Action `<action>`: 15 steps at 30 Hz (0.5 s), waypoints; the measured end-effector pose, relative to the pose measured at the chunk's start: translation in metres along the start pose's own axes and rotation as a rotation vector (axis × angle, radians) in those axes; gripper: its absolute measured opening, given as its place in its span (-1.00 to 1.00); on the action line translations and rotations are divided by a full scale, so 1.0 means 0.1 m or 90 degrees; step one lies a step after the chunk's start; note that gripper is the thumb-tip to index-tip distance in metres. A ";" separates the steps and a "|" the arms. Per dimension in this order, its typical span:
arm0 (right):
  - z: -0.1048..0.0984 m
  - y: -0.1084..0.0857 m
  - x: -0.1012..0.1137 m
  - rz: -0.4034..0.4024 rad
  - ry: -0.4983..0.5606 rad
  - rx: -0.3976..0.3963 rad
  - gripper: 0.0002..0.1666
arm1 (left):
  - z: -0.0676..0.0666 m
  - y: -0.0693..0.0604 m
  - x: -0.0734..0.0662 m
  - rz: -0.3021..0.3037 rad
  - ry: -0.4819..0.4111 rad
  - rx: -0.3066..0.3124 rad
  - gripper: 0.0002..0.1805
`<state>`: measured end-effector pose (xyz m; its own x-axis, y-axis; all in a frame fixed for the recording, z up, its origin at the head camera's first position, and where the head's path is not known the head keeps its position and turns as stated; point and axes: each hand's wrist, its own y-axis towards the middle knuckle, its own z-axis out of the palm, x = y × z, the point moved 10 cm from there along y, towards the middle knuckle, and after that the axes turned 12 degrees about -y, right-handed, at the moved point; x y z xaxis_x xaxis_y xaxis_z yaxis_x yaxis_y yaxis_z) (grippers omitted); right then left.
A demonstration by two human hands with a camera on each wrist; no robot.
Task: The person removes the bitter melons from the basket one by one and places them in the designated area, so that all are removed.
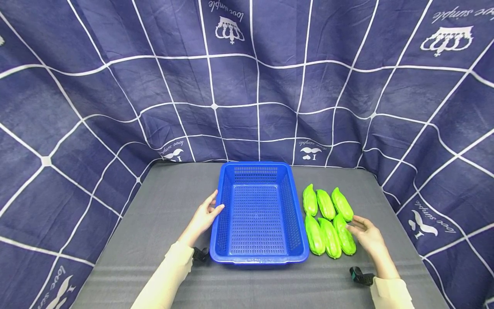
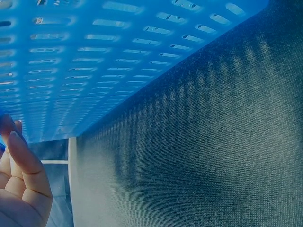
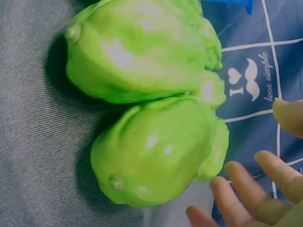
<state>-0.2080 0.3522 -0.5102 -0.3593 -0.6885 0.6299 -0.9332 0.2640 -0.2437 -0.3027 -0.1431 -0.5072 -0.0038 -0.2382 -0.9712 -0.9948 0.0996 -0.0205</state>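
A blue plastic basket [image 1: 254,259] with perforated walls sits on the grey surface. At its left rim, my left hand [image 1: 204,212] holds the edge, thumb over the rim and fingers along the outside. In the left wrist view, that hand [image 2: 21,182] is beside the perforated wall [image 2: 94,61]. Several glossy green, ribbed, gourd-like pieces [image 1: 329,238] lie in two rows right of the basket. My right hand [image 1: 366,234] is beside the rightmost ones, fingers spread and holding nothing. In the right wrist view, its fingertips [image 3: 232,168] are close to the nearest green piece [image 3: 151,151]; contact is unclear.
Dark blue cloth [image 1: 278,86] with white grid lines rises behind and on both sides of the grey surface [image 1: 170,189]. Black straps with small devices [image 1: 361,276] are at both wrists. The basket's side wall stands between my left hand and the green pieces.
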 end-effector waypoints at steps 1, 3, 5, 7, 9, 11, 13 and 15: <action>-0.03 -0.01 0.01 0.000 0.001 -0.014 -0.24 | 0.00 0.00 0.00 0.003 0.001 0.000 -0.29; -0.08 -0.02 0.04 0.002 0.015 -0.044 -0.27 | -0.01 0.00 0.00 0.001 0.002 -0.001 -0.29; -0.13 -0.04 0.08 -0.003 0.036 -0.074 -0.30 | -0.01 0.01 0.01 0.001 0.002 -0.001 -0.29; -0.18 -0.06 0.14 -0.018 0.063 -0.102 -0.34 | -0.01 0.01 0.01 0.001 0.000 -0.002 -0.29; -0.22 -0.07 0.21 -0.037 0.079 -0.124 -0.38 | -0.01 0.01 0.01 -0.003 0.001 -0.004 -0.29; -0.26 -0.09 0.27 -0.055 0.088 -0.140 -0.41 | -0.01 0.01 0.02 -0.004 0.001 -0.003 -0.28; -0.28 -0.10 0.34 -0.070 0.092 -0.148 -0.42 | -0.01 0.01 0.02 -0.005 -0.001 -0.001 -0.28; -0.28 -0.10 0.39 -0.081 0.104 -0.147 -0.42 | 0.00 0.01 0.03 -0.004 0.000 0.000 -0.28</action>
<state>-0.2131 0.3419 -0.4623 -0.2175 -0.6130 0.7596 -0.9397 0.3419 0.0069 -0.3033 -0.1442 -0.5098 0.0030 -0.2396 -0.9709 -0.9949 0.0973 -0.0271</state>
